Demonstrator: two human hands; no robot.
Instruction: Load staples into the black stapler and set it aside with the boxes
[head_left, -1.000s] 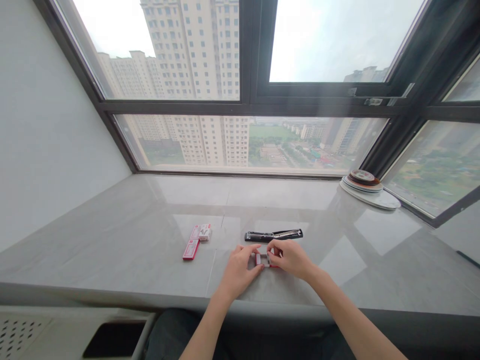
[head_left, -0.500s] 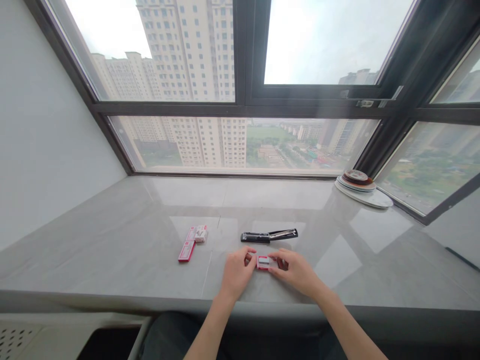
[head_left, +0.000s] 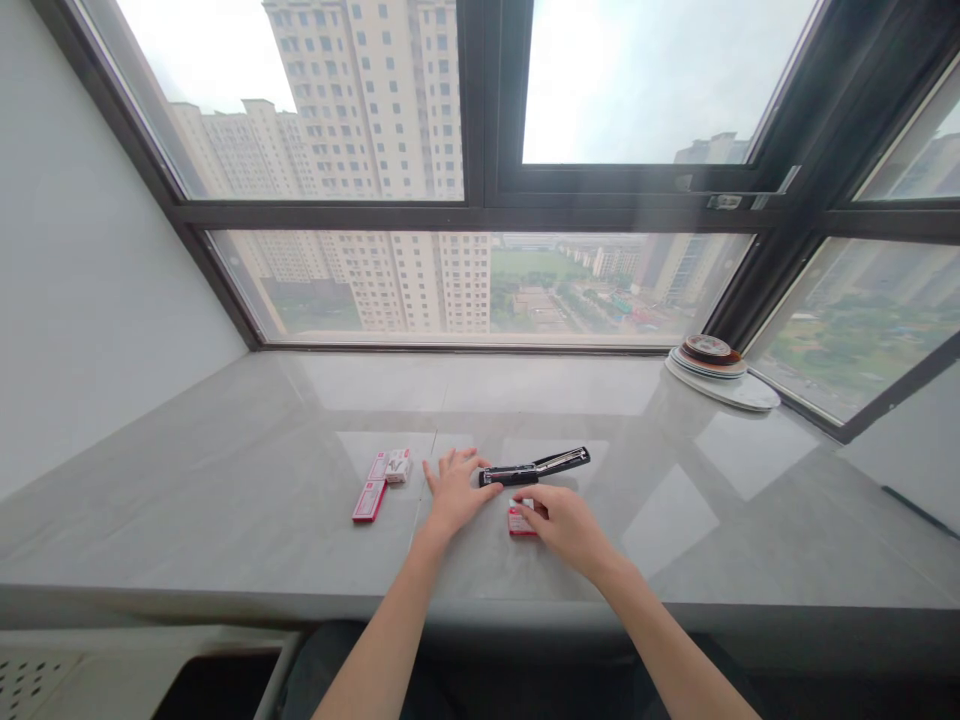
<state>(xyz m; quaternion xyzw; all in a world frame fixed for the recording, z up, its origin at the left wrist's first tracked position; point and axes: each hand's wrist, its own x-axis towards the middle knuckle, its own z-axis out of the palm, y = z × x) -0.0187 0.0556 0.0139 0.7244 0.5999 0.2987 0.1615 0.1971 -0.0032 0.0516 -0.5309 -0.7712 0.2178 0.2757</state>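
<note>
A black stapler lies on the grey stone sill, swung open with its metal upper part angled to the right. My left hand is at its left end, fingers spread, thumb and forefinger on either side of that end; a firm grip is not visible. Just below the stapler sits a small red-and-white staple box. Over its upper edge, my right hand is closed in a pinch on a small pale piece, apparently a strip of staples, mostly hidden by the fingertips.
To the left lie flat red-and-white boxes and a small white box touching them. A stack of plates stands in the far right corner by the window. The sill's front edge runs below my forearms.
My left hand has left the staple box and moved up and left to the stapler's end, fingers spreading. My right hand has shifted slightly left, pinching a pale piece at the box.
</note>
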